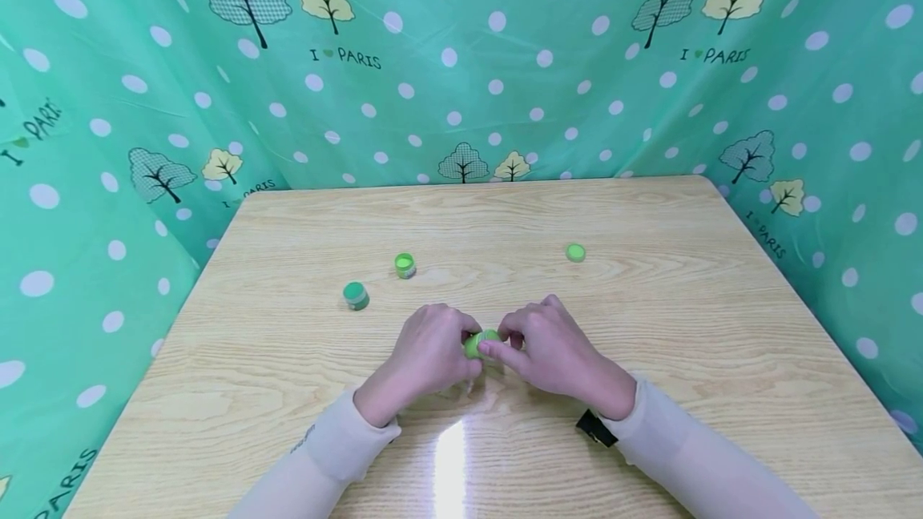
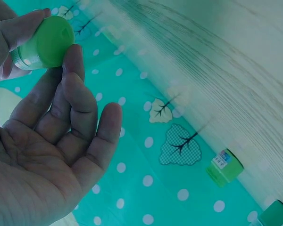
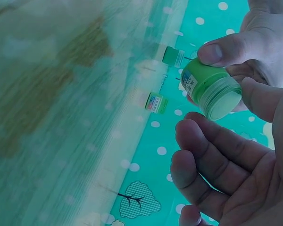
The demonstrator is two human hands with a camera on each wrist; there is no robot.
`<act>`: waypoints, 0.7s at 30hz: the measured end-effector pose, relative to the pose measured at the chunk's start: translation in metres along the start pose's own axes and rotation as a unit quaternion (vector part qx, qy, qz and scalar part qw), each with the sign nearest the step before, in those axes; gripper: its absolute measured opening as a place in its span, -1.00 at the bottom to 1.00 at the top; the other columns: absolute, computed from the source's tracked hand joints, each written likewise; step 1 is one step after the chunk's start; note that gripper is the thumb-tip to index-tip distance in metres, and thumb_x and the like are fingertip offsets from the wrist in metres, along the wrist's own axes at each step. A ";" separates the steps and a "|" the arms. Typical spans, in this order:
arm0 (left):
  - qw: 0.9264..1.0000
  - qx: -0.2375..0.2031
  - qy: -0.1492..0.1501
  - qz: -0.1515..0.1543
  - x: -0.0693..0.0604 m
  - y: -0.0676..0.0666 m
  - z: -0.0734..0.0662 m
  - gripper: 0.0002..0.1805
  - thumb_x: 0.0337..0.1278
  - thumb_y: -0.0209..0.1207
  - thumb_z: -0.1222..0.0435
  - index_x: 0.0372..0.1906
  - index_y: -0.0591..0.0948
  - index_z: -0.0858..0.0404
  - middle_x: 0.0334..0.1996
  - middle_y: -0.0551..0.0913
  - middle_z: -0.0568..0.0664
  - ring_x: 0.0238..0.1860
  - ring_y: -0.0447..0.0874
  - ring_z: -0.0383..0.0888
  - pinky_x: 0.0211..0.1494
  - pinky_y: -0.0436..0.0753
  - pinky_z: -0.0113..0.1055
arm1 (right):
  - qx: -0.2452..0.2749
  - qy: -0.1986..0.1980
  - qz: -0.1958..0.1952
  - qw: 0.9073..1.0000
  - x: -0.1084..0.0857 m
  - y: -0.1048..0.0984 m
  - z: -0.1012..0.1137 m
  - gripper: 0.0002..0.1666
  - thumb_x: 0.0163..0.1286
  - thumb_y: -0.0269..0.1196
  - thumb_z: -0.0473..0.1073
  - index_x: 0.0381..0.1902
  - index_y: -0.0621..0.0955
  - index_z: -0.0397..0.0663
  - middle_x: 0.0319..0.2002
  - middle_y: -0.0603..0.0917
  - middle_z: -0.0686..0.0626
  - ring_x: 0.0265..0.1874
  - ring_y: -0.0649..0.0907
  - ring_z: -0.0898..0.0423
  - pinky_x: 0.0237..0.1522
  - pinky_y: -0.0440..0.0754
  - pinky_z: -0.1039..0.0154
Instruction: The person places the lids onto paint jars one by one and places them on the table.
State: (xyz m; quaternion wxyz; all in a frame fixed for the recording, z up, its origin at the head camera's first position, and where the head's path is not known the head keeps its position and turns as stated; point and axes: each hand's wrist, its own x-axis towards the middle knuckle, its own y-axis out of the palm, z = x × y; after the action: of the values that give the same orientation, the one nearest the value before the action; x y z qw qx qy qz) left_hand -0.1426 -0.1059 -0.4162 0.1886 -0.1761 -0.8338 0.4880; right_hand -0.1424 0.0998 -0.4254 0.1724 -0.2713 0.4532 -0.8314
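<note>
A small light-green paint jar [image 1: 481, 344] with a label and a ribbed, translucent band at one end is held just above the table between both hands. My left hand [image 1: 433, 347] grips the jar's green body, thumb and fingertips on its sides, as the left wrist view shows. At the ribbed end, my right hand [image 1: 551, 347] pinches the jar [image 3: 210, 87] with thumb and index finger. The right hand's other fingers [image 3: 212, 162] curl loosely below it, apart from the jar. Whether the ribbed end is a lid or a neck, I cannot tell.
Beyond the left hand stand a bright-green labelled jar [image 1: 405, 265] and a jar with a dark-green top [image 1: 356, 295]. A flat light-green disc, like a lid [image 1: 575, 252], lies farther back on the right. A dotted teal cloth [image 1: 497, 102] hangs behind the wooden table [image 1: 685, 263].
</note>
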 end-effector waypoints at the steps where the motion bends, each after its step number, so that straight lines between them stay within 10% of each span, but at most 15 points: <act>1: 1.000 0.000 0.000 0.000 0.000 0.000 0.000 -0.85 -0.28 0.47 0.34 -0.51 0.77 0.03 -0.68 0.51 -0.32 -0.60 0.35 -0.31 -0.48 0.41 -0.39 | -0.001 0.001 0.001 1.000 0.000 0.000 0.000 -0.60 0.37 0.35 0.23 -0.56 0.65 0.17 -0.70 0.44 0.36 -0.67 0.37 0.37 -0.22 0.32 0.17; 21: 1.000 -0.012 -0.002 0.000 0.000 -0.001 0.001 -0.86 -0.23 0.54 0.30 -0.48 0.78 0.06 -0.64 0.61 -0.30 -0.58 0.44 -0.32 -0.46 0.48 -0.38 | 0.039 -0.037 0.009 0.999 -0.001 -0.008 0.002 -0.44 0.06 0.60 -0.16 0.07 0.72 -0.02 -0.06 0.78 0.11 -0.27 0.68 0.13 -0.06 0.34 0.17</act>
State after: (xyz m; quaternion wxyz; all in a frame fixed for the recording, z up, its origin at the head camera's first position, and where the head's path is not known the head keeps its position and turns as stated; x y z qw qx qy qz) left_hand -0.1433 -0.1067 -0.4150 0.1850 -0.1774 -0.8402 0.4779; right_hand -0.1407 0.1039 -0.4182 0.2069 -0.2905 0.4160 -0.8365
